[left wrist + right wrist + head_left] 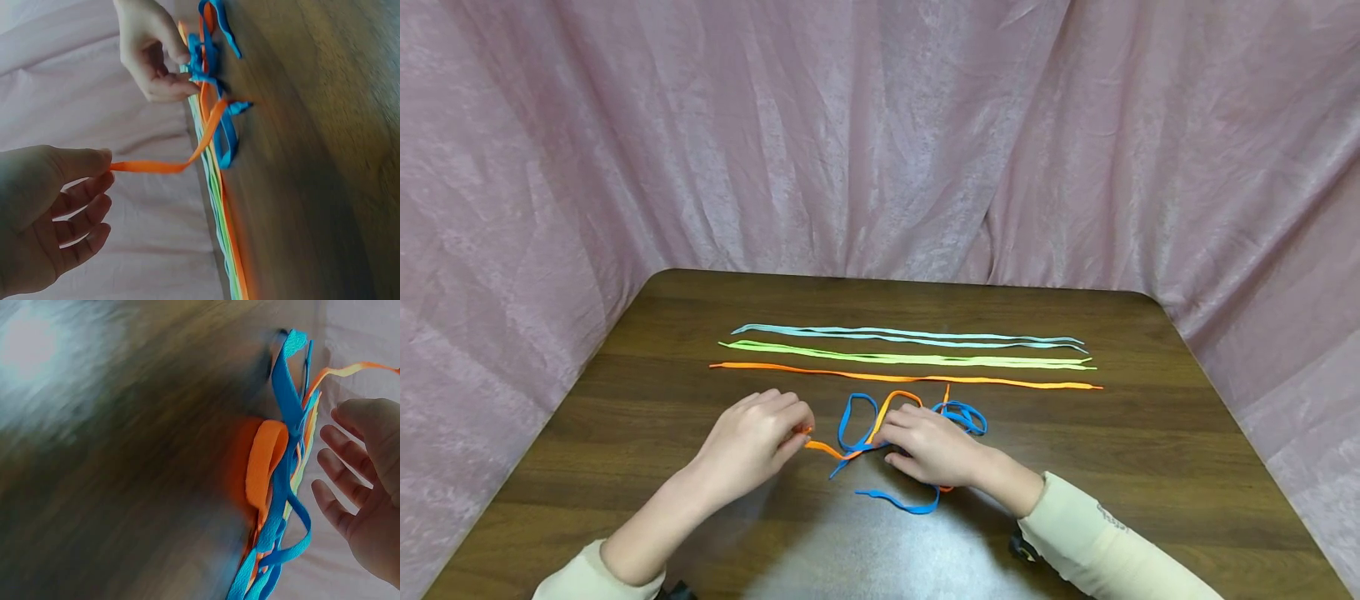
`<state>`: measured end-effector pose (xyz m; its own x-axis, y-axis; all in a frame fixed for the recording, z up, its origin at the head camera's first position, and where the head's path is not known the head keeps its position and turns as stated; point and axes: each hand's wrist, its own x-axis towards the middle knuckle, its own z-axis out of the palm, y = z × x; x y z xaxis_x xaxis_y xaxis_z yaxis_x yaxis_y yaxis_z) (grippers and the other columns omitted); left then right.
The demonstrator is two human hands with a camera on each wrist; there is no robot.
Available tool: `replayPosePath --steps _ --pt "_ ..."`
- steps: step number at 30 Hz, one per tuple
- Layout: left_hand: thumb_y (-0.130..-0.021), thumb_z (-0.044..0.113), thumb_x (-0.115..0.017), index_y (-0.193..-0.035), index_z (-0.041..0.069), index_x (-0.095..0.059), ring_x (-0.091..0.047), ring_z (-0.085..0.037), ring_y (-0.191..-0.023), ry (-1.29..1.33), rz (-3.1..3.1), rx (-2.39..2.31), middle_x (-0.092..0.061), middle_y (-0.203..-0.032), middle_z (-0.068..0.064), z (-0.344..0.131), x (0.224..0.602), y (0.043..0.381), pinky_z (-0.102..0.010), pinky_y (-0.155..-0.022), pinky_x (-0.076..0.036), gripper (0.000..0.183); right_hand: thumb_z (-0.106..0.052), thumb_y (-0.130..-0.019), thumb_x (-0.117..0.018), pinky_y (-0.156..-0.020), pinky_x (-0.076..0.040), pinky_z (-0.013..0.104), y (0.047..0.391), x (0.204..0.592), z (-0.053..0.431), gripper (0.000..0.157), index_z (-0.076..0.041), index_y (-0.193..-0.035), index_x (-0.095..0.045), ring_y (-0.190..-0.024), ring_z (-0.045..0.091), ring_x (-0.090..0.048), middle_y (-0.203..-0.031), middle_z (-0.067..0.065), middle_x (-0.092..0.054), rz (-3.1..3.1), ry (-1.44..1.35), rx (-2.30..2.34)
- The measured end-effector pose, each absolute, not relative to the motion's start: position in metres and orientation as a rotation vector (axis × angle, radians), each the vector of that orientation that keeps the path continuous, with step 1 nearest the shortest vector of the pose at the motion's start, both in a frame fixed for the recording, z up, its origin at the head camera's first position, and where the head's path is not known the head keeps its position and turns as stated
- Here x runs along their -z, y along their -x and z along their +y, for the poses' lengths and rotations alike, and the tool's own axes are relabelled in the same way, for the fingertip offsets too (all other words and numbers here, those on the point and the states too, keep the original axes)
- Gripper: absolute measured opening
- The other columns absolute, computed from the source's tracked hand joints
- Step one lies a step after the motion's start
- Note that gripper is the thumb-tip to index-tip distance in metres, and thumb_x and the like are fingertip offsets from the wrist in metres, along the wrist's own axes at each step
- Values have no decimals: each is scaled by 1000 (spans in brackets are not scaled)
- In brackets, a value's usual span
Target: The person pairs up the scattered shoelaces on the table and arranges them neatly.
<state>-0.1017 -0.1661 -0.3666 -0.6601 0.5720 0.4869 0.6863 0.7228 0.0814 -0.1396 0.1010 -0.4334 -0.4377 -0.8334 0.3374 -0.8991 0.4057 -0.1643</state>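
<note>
My left hand [756, 433] pinches one end of an orange shoelace [150, 167] between thumb and fingertips, and the end is lifted in the left wrist view. That lace runs rightward into a loose tangle with a blue shoelace [284, 400]. Over the tangle is my right hand [932, 446], palm down in the head view and covering part of it. In the right wrist view the right hand's fingers [344, 450] are loosely bent and spread beside the laces, with nothing visible between them. A blue end [910, 507] lies nearer the front, and a folded orange loop [265, 462] shows beside the blue lace.
Behind the tangle, another orange shoelace [850, 372] lies stretched sideways. Beyond it are yellow-green laces [917, 359], then light blue laces [917, 339], roughly parallel. A pink curtain [880, 150] surrounds the far sides of the brown wooden table [1150, 467].
</note>
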Motion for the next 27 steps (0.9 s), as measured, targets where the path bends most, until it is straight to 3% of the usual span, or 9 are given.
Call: replayPosePath --steps 13,27 --pt "-66 2 -73 -72 21 -57 -42 -3 -61 817 -2580 374 -55 -67 17 -186 361 96 -22 -54 -38 27 -27 -85 -63 -76 -43 25 138 430 71 25 -20 -108 -63 -90 10 -52 -98 -9 -57 -2607 -1518 -362" --pt "-67 2 -74 -71 22 -55 -40 -2 -60 778 -2584 400 -54 -68 17 -192 361 102 -20 -50 -35 28 -28 -81 -68 -66 -39 21 138 438 54 11 -21 -83 -60 -78 10 -49 -85 -8 -53 -2470 -1534 -327"
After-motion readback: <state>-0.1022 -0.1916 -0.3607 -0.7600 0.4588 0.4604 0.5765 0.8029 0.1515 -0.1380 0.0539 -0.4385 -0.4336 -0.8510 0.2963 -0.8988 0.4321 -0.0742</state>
